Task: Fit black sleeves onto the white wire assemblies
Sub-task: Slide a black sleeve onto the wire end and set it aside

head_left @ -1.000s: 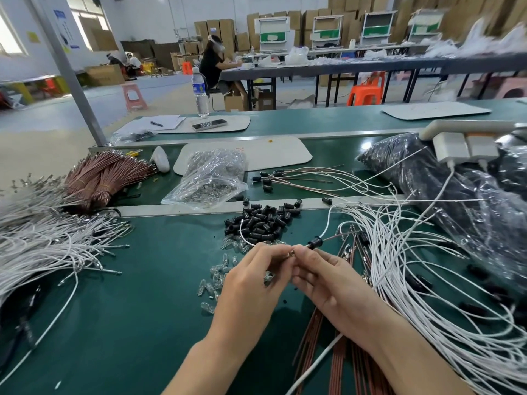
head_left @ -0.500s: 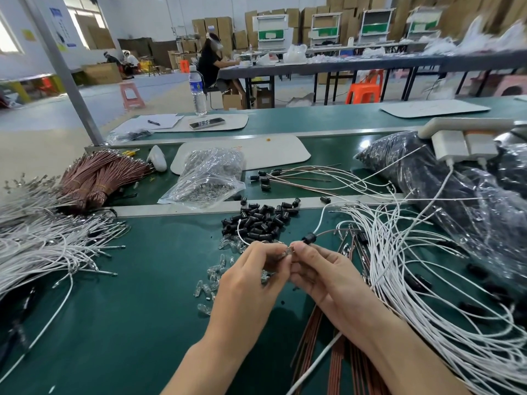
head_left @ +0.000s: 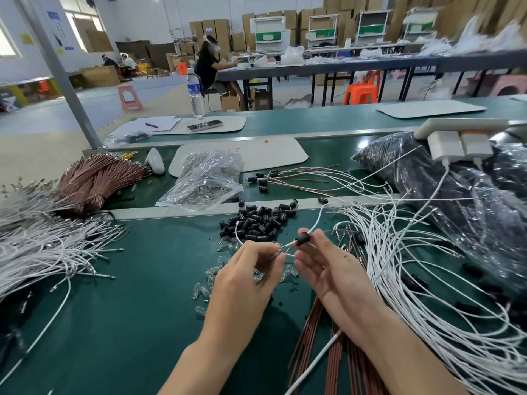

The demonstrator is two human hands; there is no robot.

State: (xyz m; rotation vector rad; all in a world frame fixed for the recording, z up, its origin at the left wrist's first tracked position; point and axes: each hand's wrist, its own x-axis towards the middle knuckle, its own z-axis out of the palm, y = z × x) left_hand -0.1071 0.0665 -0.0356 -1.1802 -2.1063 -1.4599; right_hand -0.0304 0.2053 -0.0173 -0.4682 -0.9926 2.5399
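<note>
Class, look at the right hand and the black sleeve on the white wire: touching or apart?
Touching. The head view shows the right hand pinching the black sleeve, with no gap between them.

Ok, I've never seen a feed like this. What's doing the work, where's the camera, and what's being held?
No machine here: these are a person's two bare hands. The view comes from a camera on their head, looking forward and down at a green bench. The left hand pinches the end of a white wire; the right hand holds a black sleeve threaded on it. Beyond them lie loose black sleeves, small clear parts, heaps of white wires on both sides, a brown wire bundle and a clear bag.
</note>
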